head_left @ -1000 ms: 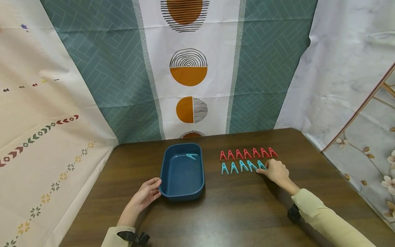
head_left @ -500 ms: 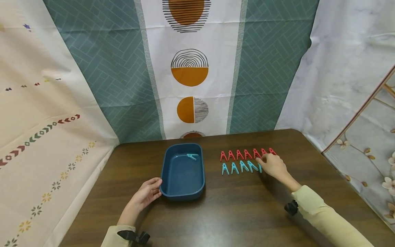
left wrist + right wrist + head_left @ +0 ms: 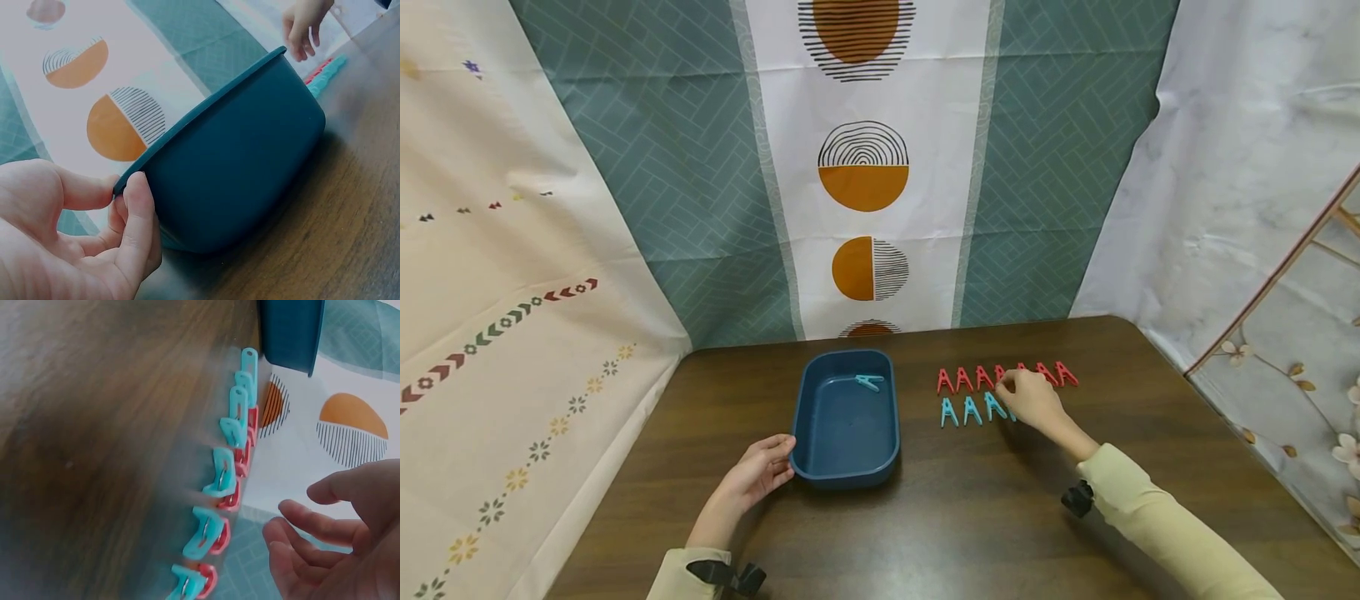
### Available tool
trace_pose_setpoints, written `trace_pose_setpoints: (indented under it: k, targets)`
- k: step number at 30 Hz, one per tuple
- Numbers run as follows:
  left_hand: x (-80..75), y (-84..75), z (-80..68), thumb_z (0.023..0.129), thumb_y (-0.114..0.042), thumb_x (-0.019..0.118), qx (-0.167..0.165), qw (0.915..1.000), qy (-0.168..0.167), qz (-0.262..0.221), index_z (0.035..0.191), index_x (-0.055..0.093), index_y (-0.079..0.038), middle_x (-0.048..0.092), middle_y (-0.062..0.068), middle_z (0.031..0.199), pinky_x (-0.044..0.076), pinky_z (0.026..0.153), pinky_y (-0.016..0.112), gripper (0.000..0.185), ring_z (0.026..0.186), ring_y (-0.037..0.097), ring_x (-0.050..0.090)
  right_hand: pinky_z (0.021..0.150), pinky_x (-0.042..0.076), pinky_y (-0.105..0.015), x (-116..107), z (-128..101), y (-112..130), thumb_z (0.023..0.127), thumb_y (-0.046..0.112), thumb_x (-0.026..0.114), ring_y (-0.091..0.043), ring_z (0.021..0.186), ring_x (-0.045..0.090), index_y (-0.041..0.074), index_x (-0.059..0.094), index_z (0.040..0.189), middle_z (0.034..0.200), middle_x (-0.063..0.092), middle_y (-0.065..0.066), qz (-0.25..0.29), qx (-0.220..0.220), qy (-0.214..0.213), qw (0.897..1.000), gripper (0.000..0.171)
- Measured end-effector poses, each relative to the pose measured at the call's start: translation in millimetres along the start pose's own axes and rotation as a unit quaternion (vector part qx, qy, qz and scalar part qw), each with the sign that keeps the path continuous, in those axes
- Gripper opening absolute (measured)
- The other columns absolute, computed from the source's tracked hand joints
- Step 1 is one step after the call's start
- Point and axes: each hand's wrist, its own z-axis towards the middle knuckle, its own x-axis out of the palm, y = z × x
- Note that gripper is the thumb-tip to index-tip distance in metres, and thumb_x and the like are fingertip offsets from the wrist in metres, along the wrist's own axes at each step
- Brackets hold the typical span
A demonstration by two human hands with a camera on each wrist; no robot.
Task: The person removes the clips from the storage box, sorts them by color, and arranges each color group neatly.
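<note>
Teal pegs [image 3: 970, 410] just below right hand [image 3: 1032, 400], grip released, empty.

A tub [image 3: 846, 467] stood on the table [image 3: 970, 533], with one clip [image 3: 868, 382] inside at its far end. To its right lay two rows of clips, one row [image 3: 958, 380] behind the other [image 3: 962, 410]. The left hand [image 3: 760, 471] touched the tub's near left corner; the right hand [image 3: 1033, 400] hung over both rows.
</note>
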Motion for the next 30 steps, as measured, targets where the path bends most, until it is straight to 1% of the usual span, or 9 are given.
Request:
trace_pose_setpoints:
  k: [5,10,14,17,19,21,23,28,30]
  targets:
    - [-0.8,-0.1,-1.2,0.101,-0.018,0.05,-0.001,0.9999,-0.003,0.01,0.101,0.053,-0.013,0.06,-0.007,0.079,0.052,0.069,0.017,0.006,0.071,0.004,0.058,0.039,0.024,-0.021,6,4,6,0.092,0.011,0.056,-0.01,0.043,0.038,-0.001,0.07,0.096,0.062,0.06,-0.004,0.003,0.003,0.0,1.0,0.019]
    - [-1.0,-0.1,-2.4,0.101,-0.018,0.051,-0.003,1.0,-0.002,0.009,0.1,0.053,-0.013,0.06,-0.007,0.079,0.052,0.069,0.017,0.006,0.071,0.004,0.057,0.04,0.022,-0.021,12,5,10,0.092,0.011,0.055,-0.01,0.044,0.034,0.0,0.07,0.095,0.062,0.059,-0.003,-0.006,-0.001,0.01,1.0,0.019]
    - [-0.9,0.4,-1.9,0.1,-0.019,0.051,-0.002,1.0,-0.001,0.008,0.101,0.054,-0.013,0.061,-0.007,0.079,0.052,0.07,0.017,0.007,0.072,0.005,0.058,0.041,0.024,-0.022,17,5,15,0.093,0.011,0.056,-0.01,0.043,0.033,-0.002,0.068,0.101,0.063,0.06,-0.006,0.002,-0.011,0.022,1.0,0.02]
    - [-1.0,0.3,-1.2,0.101,-0.019,0.051,-0.001,1.0,0.0,0.009,0.101,0.054,-0.013,0.061,-0.007,0.08,0.052,0.07,0.017,0.007,0.072,0.005,0.058,0.041,0.028,-0.023,21,7,20,0.094,0.012,0.057,-0.01,0.041,0.036,-0.002,0.067,0.106,0.071,0.065,-0.009,0.008,-0.016,0.031,0.999,0.021]
    - [-1.2,0.2,-0.9,0.101,-0.019,0.051,-0.001,1.0,-0.001,0.009,0.101,0.053,-0.013,0.061,-0.007,0.079,0.052,0.07,0.017,0.007,0.072,0.005,0.058,0.041,0.029,-0.024,24,9,24,0.093,0.012,0.057,-0.01,0.042,0.037,-0.001,0.066,0.106,0.077,0.067,-0.01,0.01,-0.018,0.035,0.999,0.021]
    - [-1.4,-0.1,-1.1,0.101,-0.019,0.051,-0.003,0.9999,-0.002,0.011,0.101,0.053,-0.012,0.06,-0.007,0.08,0.052,0.07,0.017,0.007,0.072,0.005,0.058,0.043,0.03,-0.025,27,12,28,0.093,0.012,0.058,-0.011,0.044,0.038,-0.001,0.067,0.105,0.082,0.068,-0.01,0.008,-0.023,0.039,0.999,0.019]
    - [-1.8,-0.3,-1.2,0.101,-0.018,0.051,-0.005,0.9999,-0.004,0.012,0.102,0.053,-0.011,0.06,-0.007,0.079,0.052,0.07,0.017,0.008,0.071,0.005,0.057,0.045,0.031,-0.025,30,14,33,0.093,0.011,0.058,-0.012,0.046,0.039,0.0,0.066,0.104,0.081,0.067,-0.01,0.011,-0.024,0.041,0.999,0.018]
    - [-2.1,-0.1,-0.7,0.1,-0.018,0.052,-0.004,0.9998,-0.01,0.015,0.097,0.053,-0.012,0.056,-0.007,0.076,0.05,0.066,0.015,0.007,0.069,0.004,0.053,0.055,0.042,-0.028,41,21,46,0.091,0.01,0.06,-0.014,0.059,0.05,-0.002,0.062,0.11,0.084,0.065,-0.01,0.021,-0.044,0.043,0.998,0.022]
    - [-2.2,0.6,0.2,0.1,-0.018,0.052,-0.001,0.9998,-0.009,0.02,0.094,0.053,-0.013,0.054,-0.007,0.075,0.049,0.065,0.015,0.008,0.068,0.004,0.051,0.062,0.045,-0.03,45,23,51,0.091,0.01,0.06,-0.015,0.067,0.053,-0.002,0.062,0.109,0.086,0.065,-0.01,0.023,-0.054,0.043,0.997,0.021]
